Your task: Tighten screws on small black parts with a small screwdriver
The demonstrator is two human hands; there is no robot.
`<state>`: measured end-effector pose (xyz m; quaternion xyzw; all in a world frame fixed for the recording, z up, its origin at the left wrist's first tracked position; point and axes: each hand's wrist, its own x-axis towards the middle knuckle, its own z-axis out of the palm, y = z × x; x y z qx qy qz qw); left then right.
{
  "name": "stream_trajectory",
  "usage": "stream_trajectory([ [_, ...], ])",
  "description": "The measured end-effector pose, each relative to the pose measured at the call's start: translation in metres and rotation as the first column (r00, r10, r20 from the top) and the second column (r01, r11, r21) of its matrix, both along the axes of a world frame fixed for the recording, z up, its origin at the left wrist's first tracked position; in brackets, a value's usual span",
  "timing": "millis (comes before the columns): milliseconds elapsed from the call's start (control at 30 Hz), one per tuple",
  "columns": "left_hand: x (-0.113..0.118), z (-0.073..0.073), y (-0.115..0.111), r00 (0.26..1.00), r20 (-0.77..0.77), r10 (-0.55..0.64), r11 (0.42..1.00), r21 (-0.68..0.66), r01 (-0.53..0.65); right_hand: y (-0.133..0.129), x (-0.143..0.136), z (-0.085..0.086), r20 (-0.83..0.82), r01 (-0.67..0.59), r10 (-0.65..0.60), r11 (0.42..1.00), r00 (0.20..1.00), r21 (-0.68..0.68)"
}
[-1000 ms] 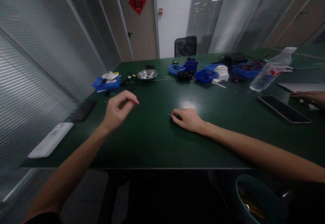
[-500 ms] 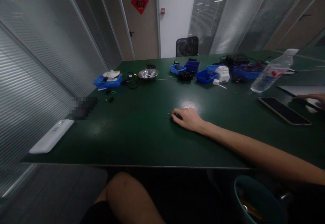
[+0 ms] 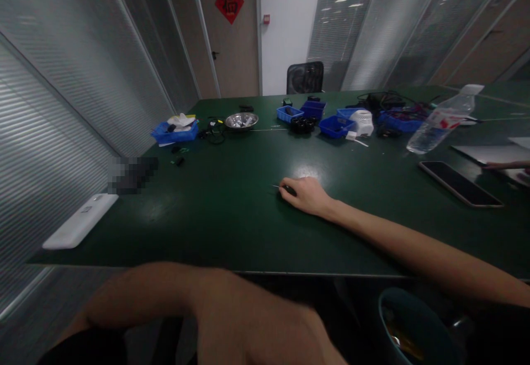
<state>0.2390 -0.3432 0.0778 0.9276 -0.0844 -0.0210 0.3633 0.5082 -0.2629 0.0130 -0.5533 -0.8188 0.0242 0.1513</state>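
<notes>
My right hand [image 3: 304, 195] rests on the green table [image 3: 223, 210], its thumb and index finger pinched together on a thin, pale, pointed item [image 3: 275, 186] that sticks out to the left. What the item is cannot be made out. Large and close to the camera, my left hand [image 3: 260, 321] shows its back at the bottom of the view, in front of the table's near edge. Its fingers run out of the frame, so whether it holds anything is hidden.
Blue baskets [image 3: 176, 133], a metal bowl [image 3: 241, 122] and cables stand along the far side. On the right are a tilted plastic bottle [image 3: 441, 122], a phone [image 3: 459, 183] and another person's hand [image 3: 507, 165]. A white box [image 3: 81, 222] lies left, a teal bin [image 3: 414, 326] below.
My left hand and forearm have come into view at the bottom, covering the knee seen before. My right hand has stayed in nearly the same place.
</notes>
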Motion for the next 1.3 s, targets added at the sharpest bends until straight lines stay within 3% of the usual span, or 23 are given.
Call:
stream_trajectory([
  [33,-0.002,0.01,0.021,0.995,0.074,0.06,0.998,0.001,-0.061,0.0,0.0,-0.001,0.007,0.002,-0.002,1.0,1.0,-0.003],
  [67,-0.006,0.016,0.045,0.973,0.129,0.194,0.98,0.025,-0.198,0.0,0.0,-0.001,0.014,0.004,-0.004,1.0,1.0,-0.001],
  [100,-0.013,0.018,0.073,0.902,0.194,0.386,0.914,0.05,-0.402,0.0,0.001,-0.001,0.016,0.004,-0.004,1.0,1.0,0.005],
  [133,-0.023,0.016,0.104,0.775,0.284,0.564,0.79,0.085,-0.607,0.0,0.001,-0.001,0.014,-0.001,0.001,1.0,1.0,0.011],
  [200,-0.055,0.002,0.171,0.465,0.451,0.762,0.404,0.231,-0.885,-0.001,0.002,-0.001,0.001,-0.016,0.016,1.0,1.0,0.014],
  [233,-0.075,-0.009,0.204,0.324,0.498,0.805,0.195,0.294,-0.936,-0.001,0.003,0.0,-0.008,-0.021,0.022,1.0,1.0,0.011],
  [300,-0.12,-0.034,0.26,0.047,0.539,0.841,-0.173,0.35,-0.921,0.0,0.003,0.002,-0.025,-0.033,0.033,0.999,0.999,-0.009],
  [333,-0.142,-0.047,0.281,-0.074,0.533,0.843,-0.306,0.362,-0.881,0.0,0.003,0.002,-0.029,-0.031,0.03,0.999,0.999,-0.012],
  [367,-0.161,-0.058,0.297,-0.159,0.49,0.857,-0.377,0.387,-0.842,0.001,0.003,0.003,-0.03,-0.03,0.03,0.999,0.999,-0.014],
  [400,-0.177,-0.069,0.309,-0.213,0.442,0.872,-0.407,0.41,-0.816,0.001,0.003,0.003,-0.032,-0.031,0.03,0.999,0.999,-0.015],
  [433,-0.189,-0.078,0.317,-0.226,0.393,0.892,-0.396,0.435,-0.809,0.001,0.003,0.004,-0.034,-0.031,0.031,0.999,0.999,-0.014],
  [533,-0.207,-0.095,0.327,-0.202,0.288,0.936,-0.325,0.488,-0.81,0.002,0.001,0.004,-0.041,-0.038,0.037,0.999,0.998,-0.021],
  [600,-0.21,-0.099,0.328,-0.183,0.286,0.941,-0.308,0.493,-0.814,0.002,0.001,0.003,-0.038,-0.036,0.035,0.999,0.999,-0.029],
  [933,-0.214,-0.092,0.324,-0.183,0.4,0.898,-0.353,0.408,-0.842,0.0,0.001,0.003,-0.043,-0.032,0.032,0.999,0.999,-0.011],
  [1100,-0.211,-0.086,0.322,-0.161,0.392,0.906,-0.326,0.401,-0.856,0.002,0.001,0.002,-0.032,-0.03,0.03,1.0,0.999,-0.005],
  [1200,-0.221,-0.085,0.326,-0.17,0.419,0.892,-0.345,0.386,-0.856,0.001,0.001,0.001,-0.039,-0.032,0.032,0.999,0.999,0.0],
  [1300,-0.241,-0.085,0.33,-0.095,0.366,0.926,-0.273,0.473,-0.838,0.001,0.001,0.001,-0.038,-0.033,0.033,0.999,0.999,0.002],
])
